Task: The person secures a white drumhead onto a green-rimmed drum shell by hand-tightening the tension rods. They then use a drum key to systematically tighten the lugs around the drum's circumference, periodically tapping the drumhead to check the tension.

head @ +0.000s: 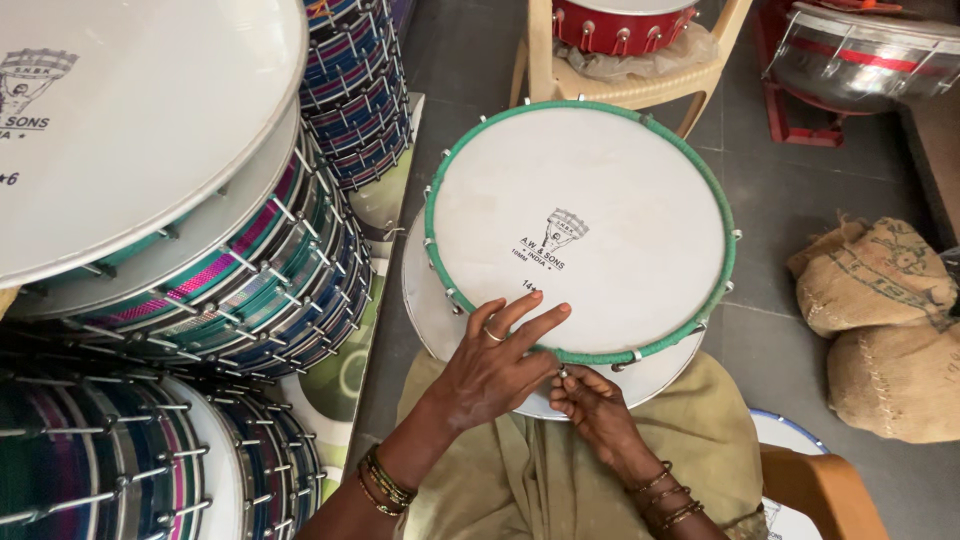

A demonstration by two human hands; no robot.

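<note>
A round drum with a white skin (600, 215) and a green-wrapped rim (432, 215) rests tilted on my lap. My left hand (495, 365) lies flat across the near edge of the skin, fingers spread, a ring on one finger. Just under the rim, my right hand (592, 405) pinches a small metal hook or fastener at the drum's near edge. A second white drumhead (425, 310) shows beneath the green-rimmed one. Both wrists carry bangles.
Stacks of striped drums (290, 270) with metal tension rods fill the left side. A red drum sits on a plastic chair (620, 85) ahead, a metal drum (860, 55) lies at the far right, and burlap sacks (885, 320) stand on the right floor.
</note>
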